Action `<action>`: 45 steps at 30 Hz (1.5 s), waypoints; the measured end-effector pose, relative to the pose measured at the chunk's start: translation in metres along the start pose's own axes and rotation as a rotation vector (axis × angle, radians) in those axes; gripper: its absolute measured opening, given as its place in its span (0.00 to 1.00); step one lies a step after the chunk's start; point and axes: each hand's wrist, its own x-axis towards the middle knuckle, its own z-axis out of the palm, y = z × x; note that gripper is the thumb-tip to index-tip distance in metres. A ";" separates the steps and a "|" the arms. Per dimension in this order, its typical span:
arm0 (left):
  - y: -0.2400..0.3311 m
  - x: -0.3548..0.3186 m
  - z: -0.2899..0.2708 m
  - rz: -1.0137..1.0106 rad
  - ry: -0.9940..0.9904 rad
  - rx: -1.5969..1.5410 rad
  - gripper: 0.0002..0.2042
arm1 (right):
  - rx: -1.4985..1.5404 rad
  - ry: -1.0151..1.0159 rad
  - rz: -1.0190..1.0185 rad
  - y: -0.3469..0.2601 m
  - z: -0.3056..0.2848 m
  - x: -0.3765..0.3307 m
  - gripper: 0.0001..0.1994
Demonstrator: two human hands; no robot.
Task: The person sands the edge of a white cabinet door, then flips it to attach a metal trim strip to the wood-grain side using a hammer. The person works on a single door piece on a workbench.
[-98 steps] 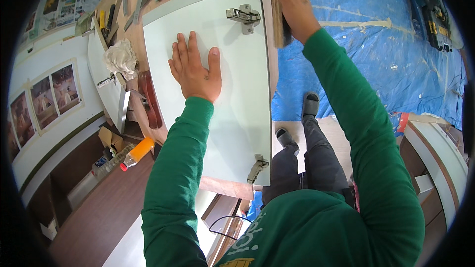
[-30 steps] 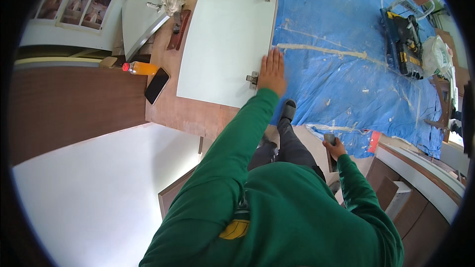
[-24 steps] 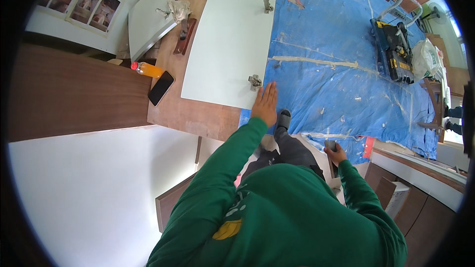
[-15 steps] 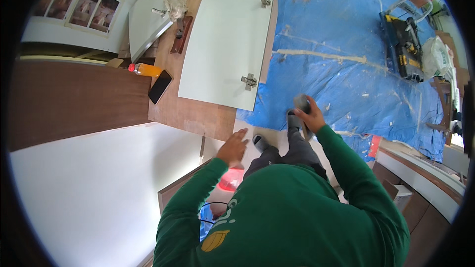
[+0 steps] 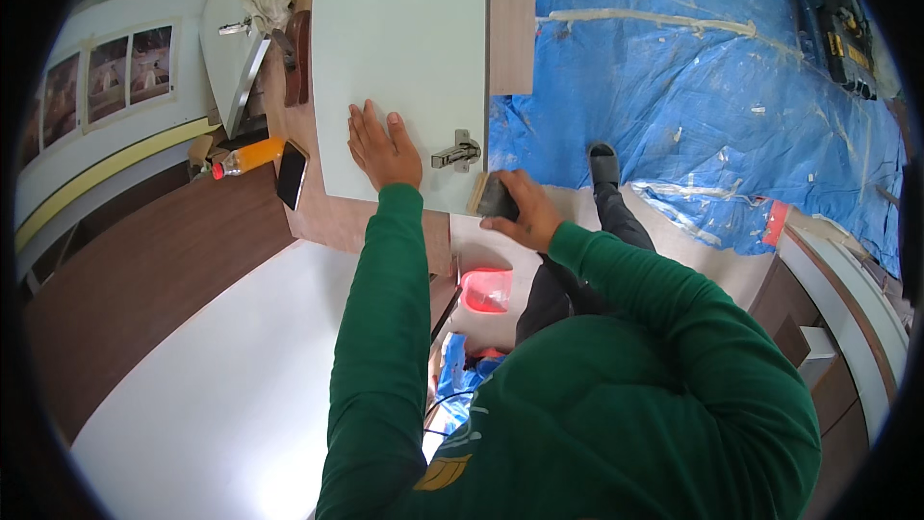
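A pale white cabinet door (image 5: 409, 39) lies flat on the wooden bench. My left hand (image 5: 387, 146) rests on its near part with the fingers spread. Just right of that hand, a metal hinge (image 5: 458, 151) is fixed near the door's right edge. My right hand (image 5: 532, 217) grips a sanding block (image 5: 495, 197), dark grey with a light wooden-looking face. The block is at the door's near right corner, beside the edge; whether it touches is hard to tell.
On the bench's left lie a dark red hand plane (image 5: 297, 58), a phone (image 5: 291, 176) and a bottle of orange drink (image 5: 248, 156). A second white panel (image 5: 231, 48) leans there. Blue sheeting (image 5: 664, 96) covers the floor; a tool case (image 5: 842, 29) stands far right, a pink dustpan (image 5: 486, 289) below.
My left hand has moved up onto the door and flattened there. My right hand has brought the sanding block left to the door's corner. The view has shifted closer to the bench.
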 end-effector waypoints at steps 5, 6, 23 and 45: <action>0.007 0.008 0.002 0.002 -0.052 0.060 0.30 | 0.036 0.326 -0.064 0.020 -0.018 0.079 0.40; 0.003 0.007 0.002 0.006 -0.052 0.067 0.30 | 0.019 0.400 -0.116 0.022 -0.028 0.105 0.40; -0.001 0.003 -0.006 -0.014 -0.116 0.098 0.32 | 0.285 0.448 0.184 0.004 -0.055 0.174 0.37; 0.007 0.011 -0.011 -0.076 -0.128 0.096 0.32 | -0.189 0.026 0.804 0.066 -0.216 -0.016 0.48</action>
